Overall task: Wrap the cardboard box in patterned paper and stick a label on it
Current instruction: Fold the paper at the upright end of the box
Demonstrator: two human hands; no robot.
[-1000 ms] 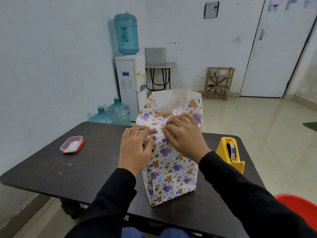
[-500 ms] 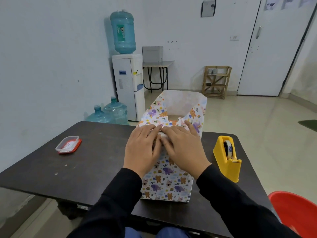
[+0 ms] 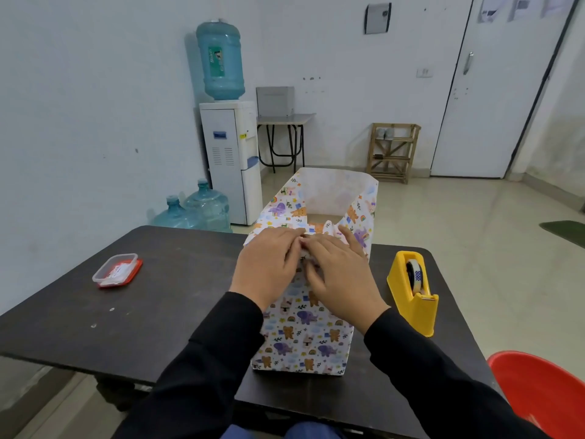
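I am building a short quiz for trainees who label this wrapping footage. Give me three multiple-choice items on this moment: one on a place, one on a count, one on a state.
1. Where does the yellow tape dispenser stand?
A. on the table, to the person's right of the wrapped box
B. to the left of it
C. on top of it

2. How many water bottles stand on the floor by the water cooler?
A. one
B. two
C. four

3. How is the paper's far flap?
A. taped flat
B. torn off
C. upright, unfolded

Key:
1 A, it sits just beyond the right hand.
2 B, two stand side by side at the wall.
3 C, its white inside shows, while the left hand and right hand press the near fold.
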